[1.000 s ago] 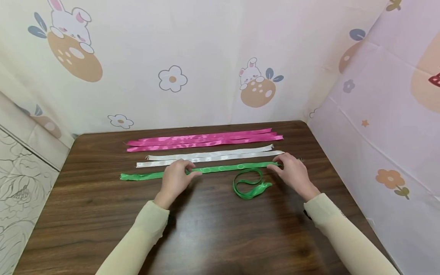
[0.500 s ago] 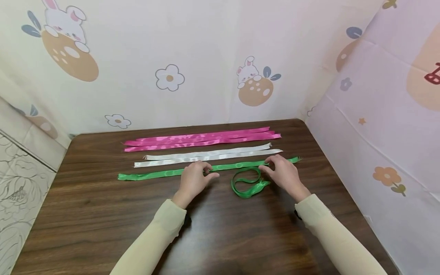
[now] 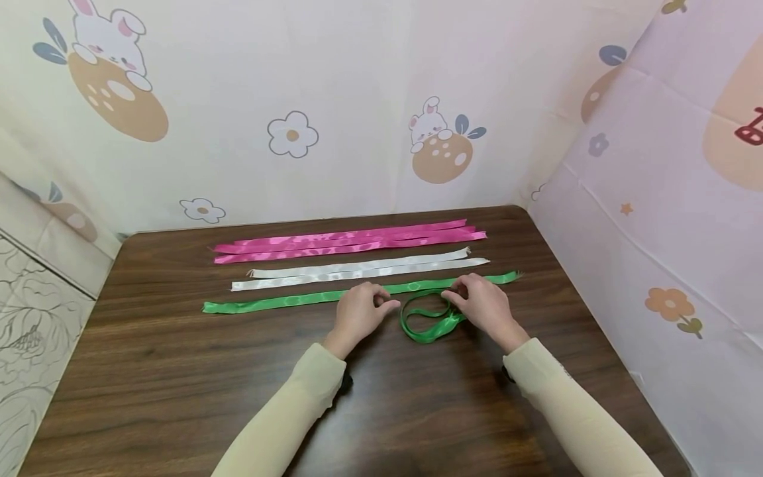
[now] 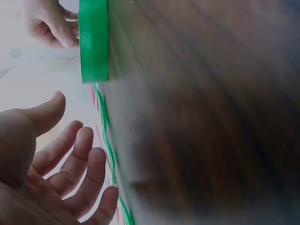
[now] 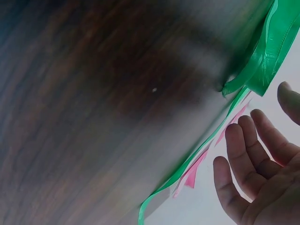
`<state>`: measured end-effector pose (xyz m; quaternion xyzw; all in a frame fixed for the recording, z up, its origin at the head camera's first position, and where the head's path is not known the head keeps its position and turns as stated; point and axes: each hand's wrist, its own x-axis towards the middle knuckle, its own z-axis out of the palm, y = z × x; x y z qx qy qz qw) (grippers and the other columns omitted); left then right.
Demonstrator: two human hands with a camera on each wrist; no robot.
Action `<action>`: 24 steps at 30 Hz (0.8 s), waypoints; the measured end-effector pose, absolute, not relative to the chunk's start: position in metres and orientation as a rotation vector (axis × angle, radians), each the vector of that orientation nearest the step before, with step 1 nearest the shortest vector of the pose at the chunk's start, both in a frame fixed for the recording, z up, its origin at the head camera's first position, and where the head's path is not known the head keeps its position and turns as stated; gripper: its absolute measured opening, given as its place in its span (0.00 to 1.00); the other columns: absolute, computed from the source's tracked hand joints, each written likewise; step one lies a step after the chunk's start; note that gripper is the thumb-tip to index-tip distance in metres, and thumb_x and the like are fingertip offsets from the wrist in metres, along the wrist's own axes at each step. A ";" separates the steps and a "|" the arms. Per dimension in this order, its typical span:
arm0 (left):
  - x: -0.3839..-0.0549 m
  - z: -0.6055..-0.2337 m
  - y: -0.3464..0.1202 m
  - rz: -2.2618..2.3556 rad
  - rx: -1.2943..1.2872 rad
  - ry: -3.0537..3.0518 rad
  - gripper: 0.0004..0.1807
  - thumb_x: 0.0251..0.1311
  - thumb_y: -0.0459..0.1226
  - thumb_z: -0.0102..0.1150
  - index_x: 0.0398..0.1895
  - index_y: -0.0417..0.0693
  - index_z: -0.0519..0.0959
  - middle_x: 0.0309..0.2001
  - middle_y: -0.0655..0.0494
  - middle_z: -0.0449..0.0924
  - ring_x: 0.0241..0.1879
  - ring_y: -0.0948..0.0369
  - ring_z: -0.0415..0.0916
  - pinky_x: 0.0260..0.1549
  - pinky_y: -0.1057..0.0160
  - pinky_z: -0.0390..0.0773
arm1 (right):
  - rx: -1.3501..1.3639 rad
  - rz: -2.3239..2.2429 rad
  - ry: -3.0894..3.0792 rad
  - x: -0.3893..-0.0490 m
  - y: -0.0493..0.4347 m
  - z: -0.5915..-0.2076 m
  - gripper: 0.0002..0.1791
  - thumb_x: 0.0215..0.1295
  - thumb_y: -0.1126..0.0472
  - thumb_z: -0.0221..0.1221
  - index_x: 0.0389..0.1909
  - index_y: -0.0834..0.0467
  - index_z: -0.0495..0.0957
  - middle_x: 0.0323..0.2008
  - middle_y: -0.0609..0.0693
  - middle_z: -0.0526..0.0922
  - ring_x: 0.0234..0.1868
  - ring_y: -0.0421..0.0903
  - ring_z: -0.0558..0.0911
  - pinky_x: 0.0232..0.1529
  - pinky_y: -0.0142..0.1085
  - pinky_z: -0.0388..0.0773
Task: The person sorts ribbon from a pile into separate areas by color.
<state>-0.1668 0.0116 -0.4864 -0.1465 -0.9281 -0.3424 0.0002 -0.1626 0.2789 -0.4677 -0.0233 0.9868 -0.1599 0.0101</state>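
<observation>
A coiled green ribbon (image 3: pixel 424 336) lies on the wooden table, with a loop on its left and a crumpled end on its right. My left hand (image 3: pixel 360 311) hovers just left of the loop; in the left wrist view its thumb and fingers are apart with nothing between them. On the other side, my right hand (image 3: pixel 481 306) is over the crumpled end and partly hides it. The right wrist view shows its fingers (image 5: pixel 241 154) loosely bent, with the ribbon beyond them. A straight green ribbon (image 3: pixel 280 302) runs behind both hands, partly covered by them.
Behind the green ribbon lie two white ribbons (image 3: pixel 357 269), roughly parallel. Farther back, several pink ribbons (image 3: pixel 352 242) overlap near the rear edge of the table (image 3: pixel 149 371). Patterned fabric (image 3: pixel 357 79) rises behind the table and along the right side.
My left hand has moved right along the straight green ribbon to the coil's left side. My right hand has moved left from that ribbon's right end to the coil, uncovering the end.
</observation>
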 end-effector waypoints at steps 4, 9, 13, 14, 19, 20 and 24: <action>-0.167 -0.487 0.021 -1.089 -0.478 -2.922 0.13 0.63 0.52 0.69 0.36 0.55 0.90 0.29 0.61 0.83 0.28 0.65 0.76 0.28 0.67 0.72 | -0.062 -0.491 3.075 -0.162 0.277 -0.468 0.19 0.68 0.43 0.65 0.42 0.55 0.86 0.35 0.51 0.83 0.31 0.46 0.77 0.31 0.39 0.72; -0.169 -0.486 0.032 -1.060 -0.498 -2.949 0.12 0.64 0.52 0.69 0.36 0.56 0.90 0.28 0.62 0.84 0.28 0.66 0.76 0.27 0.67 0.71 | -0.065 -0.482 3.063 -0.161 0.273 -0.470 0.16 0.68 0.44 0.66 0.39 0.54 0.86 0.33 0.51 0.83 0.30 0.45 0.78 0.30 0.39 0.72; -0.169 -0.486 0.037 -1.029 -0.505 -2.972 0.12 0.64 0.51 0.69 0.36 0.55 0.91 0.26 0.63 0.85 0.28 0.66 0.78 0.28 0.66 0.71 | -0.067 -0.470 3.060 -0.162 0.270 -0.472 0.15 0.69 0.45 0.66 0.38 0.54 0.87 0.32 0.50 0.85 0.29 0.44 0.79 0.29 0.39 0.72; -0.169 -0.486 0.037 -1.020 -0.504 -2.979 0.11 0.64 0.51 0.69 0.36 0.56 0.91 0.26 0.63 0.85 0.28 0.66 0.79 0.28 0.66 0.72 | -0.066 -0.469 3.061 -0.162 0.270 -0.472 0.15 0.69 0.45 0.66 0.38 0.54 0.87 0.32 0.49 0.85 0.29 0.44 0.79 0.29 0.39 0.73; -0.168 -0.489 0.039 -0.957 -0.512 -3.001 0.09 0.65 0.48 0.69 0.36 0.56 0.91 0.28 0.64 0.88 0.31 0.64 0.83 0.33 0.62 0.76 | -0.079 -0.473 3.066 -0.161 0.268 -0.475 0.11 0.69 0.50 0.67 0.37 0.54 0.87 0.33 0.49 0.87 0.30 0.44 0.81 0.30 0.43 0.76; -0.167 -0.489 0.040 -0.939 -0.516 -3.000 0.08 0.65 0.47 0.69 0.35 0.56 0.91 0.28 0.64 0.88 0.31 0.63 0.83 0.34 0.60 0.76 | -0.083 -0.468 3.067 -0.161 0.268 -0.475 0.09 0.68 0.52 0.67 0.36 0.54 0.87 0.33 0.49 0.87 0.30 0.45 0.81 0.30 0.44 0.76; -0.166 -0.490 0.039 -0.854 -0.537 -2.986 0.05 0.64 0.40 0.68 0.32 0.57 0.91 0.28 0.64 0.89 0.31 0.60 0.84 0.34 0.58 0.79 | -0.106 -0.451 3.067 -0.159 0.267 -0.475 0.05 0.67 0.57 0.67 0.34 0.54 0.86 0.31 0.49 0.86 0.28 0.45 0.80 0.29 0.44 0.75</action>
